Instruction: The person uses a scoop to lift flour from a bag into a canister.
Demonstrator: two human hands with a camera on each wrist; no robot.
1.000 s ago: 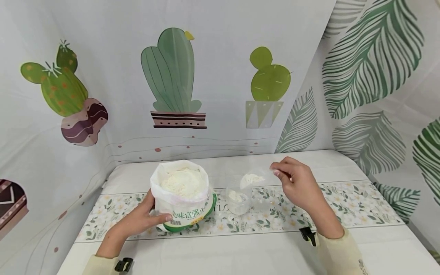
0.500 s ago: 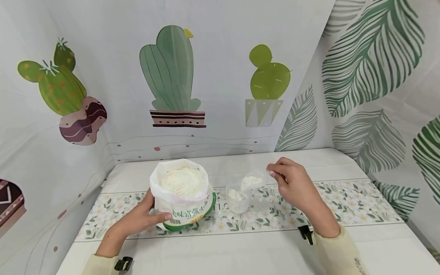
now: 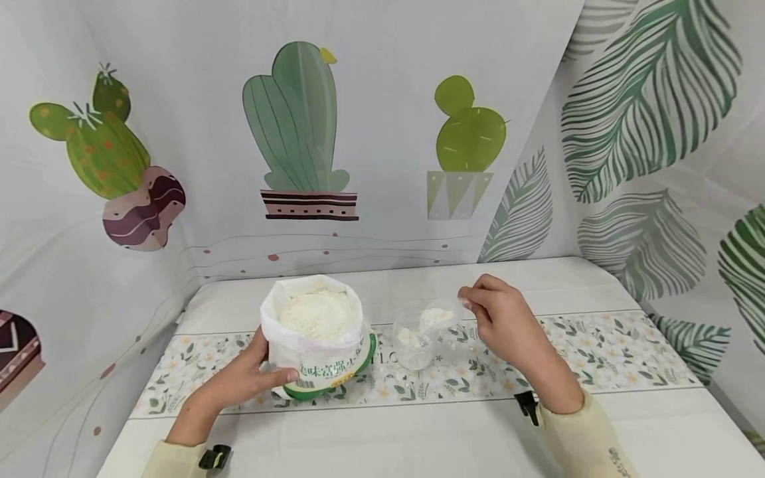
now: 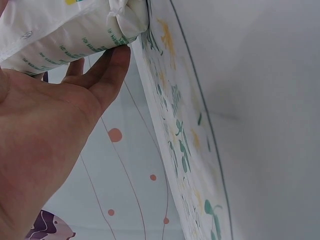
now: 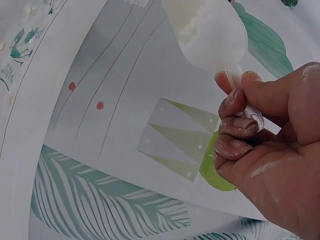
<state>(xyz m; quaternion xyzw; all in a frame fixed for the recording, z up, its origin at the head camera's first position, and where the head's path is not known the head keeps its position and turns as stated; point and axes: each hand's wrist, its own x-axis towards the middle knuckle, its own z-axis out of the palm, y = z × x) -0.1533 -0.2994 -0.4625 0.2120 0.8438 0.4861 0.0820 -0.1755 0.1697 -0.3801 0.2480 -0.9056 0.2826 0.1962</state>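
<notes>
An open bag of flour (image 3: 323, 368), white with green printing, stands upright on the table with its top folded back and is heaped with white powder. At its left side my left hand (image 3: 236, 378) holds it, thumb across the front and fingers behind; the left wrist view shows those fingers (image 4: 112, 75) against the bag's side. My right hand (image 3: 505, 322) pinches the handle of a clear plastic scoop (image 5: 215, 37) loaded with flour. In the head view the scoop appears just above and right of a small clear cup (image 3: 414, 358) with flour in it.
A white tablecloth (image 3: 358, 438) with a flowered band covers the table. Behind it hangs a cloth backdrop (image 3: 388, 133) printed with cacti and leaves. Small white specks lie around the cup. Dark clips sit at both sleeve cuffs.
My right hand has shifted slightly left toward the cup, still pinching the loaded scoop. The left hand and the bag of flour stay in place.
</notes>
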